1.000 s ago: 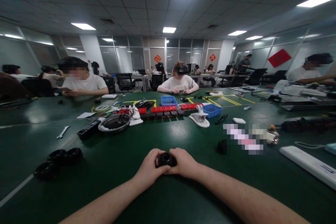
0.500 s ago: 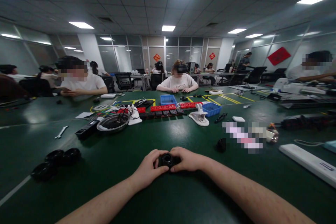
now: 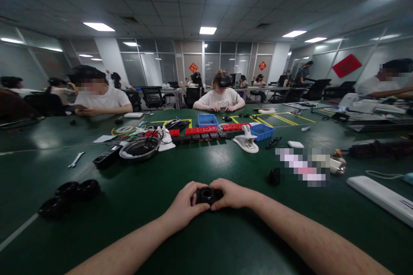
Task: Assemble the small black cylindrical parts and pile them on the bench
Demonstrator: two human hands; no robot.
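Near the front middle of the green table (image 3: 155, 180), a small black round part with a hole in its centre (image 3: 207, 196) sits between my two hands. My left hand (image 3: 187, 202) grips its left side, thumb in front and fingers behind. From the right, my right hand (image 3: 229, 194) holds the same part with thumb and fingers closed round it. The hole faces up toward me; my fingers cover much of the part's sides. Off to the left lie several black ring-shaped parts (image 3: 67, 189). A smaller black piece (image 3: 274, 177) stands to the right, apart from my hands.
Farther back lie a metal bowl (image 3: 142, 154), a black box (image 3: 108, 157), red strips (image 3: 201, 129), a white clamp (image 3: 247, 141) and blue trays (image 3: 262, 131). A wrench (image 3: 76, 160) is at left, a long white bar (image 3: 380, 200) at right. Other people sit across the table.
The camera view has shifted slightly. Both hands keep their hold on the black part, with barely any change in finger position.
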